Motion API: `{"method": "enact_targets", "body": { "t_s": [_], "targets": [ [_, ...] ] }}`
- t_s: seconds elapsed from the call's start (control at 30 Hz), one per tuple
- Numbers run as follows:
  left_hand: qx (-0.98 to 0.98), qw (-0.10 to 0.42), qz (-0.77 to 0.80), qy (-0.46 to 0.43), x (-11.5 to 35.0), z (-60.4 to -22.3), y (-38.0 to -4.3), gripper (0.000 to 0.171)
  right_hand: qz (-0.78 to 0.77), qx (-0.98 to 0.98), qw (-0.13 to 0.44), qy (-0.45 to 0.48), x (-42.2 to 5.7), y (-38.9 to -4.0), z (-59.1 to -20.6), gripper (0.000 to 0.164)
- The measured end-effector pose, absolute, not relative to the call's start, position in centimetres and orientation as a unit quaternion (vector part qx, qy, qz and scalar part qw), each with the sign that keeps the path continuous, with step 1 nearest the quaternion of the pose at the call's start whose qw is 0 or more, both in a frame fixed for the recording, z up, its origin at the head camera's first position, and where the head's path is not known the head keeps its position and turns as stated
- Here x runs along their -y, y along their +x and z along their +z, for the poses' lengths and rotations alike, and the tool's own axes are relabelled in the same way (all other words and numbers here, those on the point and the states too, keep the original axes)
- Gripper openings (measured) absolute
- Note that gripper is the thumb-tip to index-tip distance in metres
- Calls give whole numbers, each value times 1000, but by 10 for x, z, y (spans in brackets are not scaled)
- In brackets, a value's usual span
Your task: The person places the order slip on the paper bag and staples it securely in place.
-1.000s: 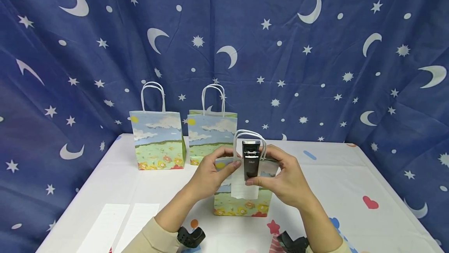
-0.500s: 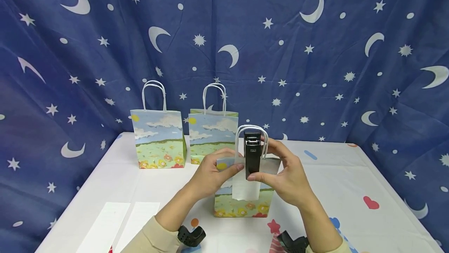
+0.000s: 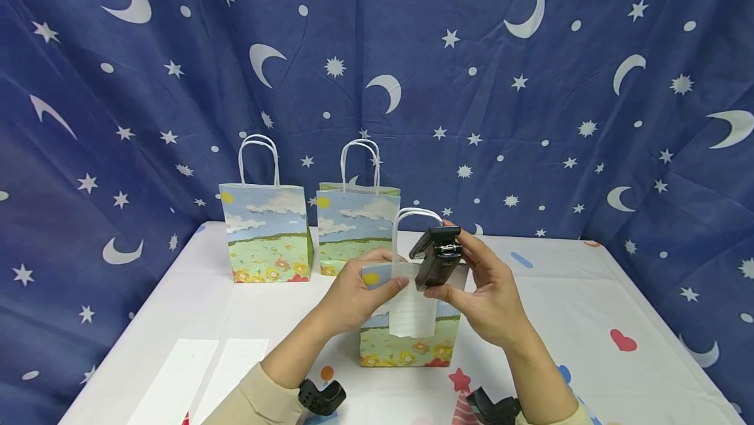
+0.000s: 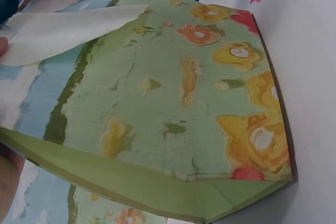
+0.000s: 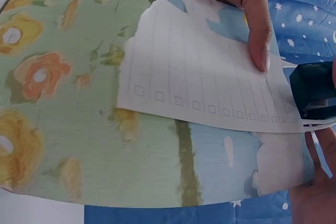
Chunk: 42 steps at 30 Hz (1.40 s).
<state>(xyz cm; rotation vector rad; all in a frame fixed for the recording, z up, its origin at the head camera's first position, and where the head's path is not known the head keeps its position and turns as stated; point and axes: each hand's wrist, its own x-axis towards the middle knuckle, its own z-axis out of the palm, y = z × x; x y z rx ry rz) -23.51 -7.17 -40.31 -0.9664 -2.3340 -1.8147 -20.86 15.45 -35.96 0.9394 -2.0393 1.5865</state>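
In the head view my left hand [image 3: 356, 297] pinches a torn strip of lined paper [image 3: 412, 317] against the top edge of a small paper gift bag [image 3: 406, 353] with white twisted handles. My right hand [image 3: 491, 294] grips a black stapler [image 3: 438, 261], tilted over the bag's rim close to the paper. The right wrist view shows the paper [image 5: 189, 77] lying over the bag's front under my left thumb, with the stapler [image 5: 315, 87] beside its upper end. The bag's green side [image 4: 157, 182] fills the lower left wrist view.
Two matching gift bags stand behind, one at the left [image 3: 265, 235] and one in the middle [image 3: 356, 222]. Two white paper strips [image 3: 177, 376] lie at the table's front left. A blue star-and-moon curtain [image 3: 377, 52] hangs behind the white tablecloth [image 3: 565, 320].
My right hand has raised the stapler slightly, then turned it from upright to slanted, its head moving right. My left hand keeps its pinch on the paper and bag.
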Motion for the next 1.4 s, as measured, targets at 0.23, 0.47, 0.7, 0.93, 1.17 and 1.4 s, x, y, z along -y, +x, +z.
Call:
{"method": "enact_targets", "body": {
  "t_s": [0.23, 0.47, 0.7, 0.93, 1.17, 1.4],
  "targets": [
    [749, 14, -580, -320, 72, -403, -235, 13, 600, 668, 224, 379, -153, -212, -355, 76],
    [736, -4, -590, -331, 72, -401, -235, 13, 636, 622, 239, 389, -155, -210, -348, 73],
    [726, -16, -600, -335, 72, -401, -235, 11, 673, 572, 251, 396, -159, -209, -345, 58],
    [733, -8, -593, -332, 72, -401, -235, 7, 705, 527, 263, 394, -165, -210, -340, 62],
    [738, -4, -591, -325, 72, -402, -235, 7, 717, 556, 269, 323, -175, -211, -339, 55],
    [738, -2, -588, -330, 72, -402, -235, 9, 742, 579, 262, 215, -183, -217, -341, 44]
  ]
}}
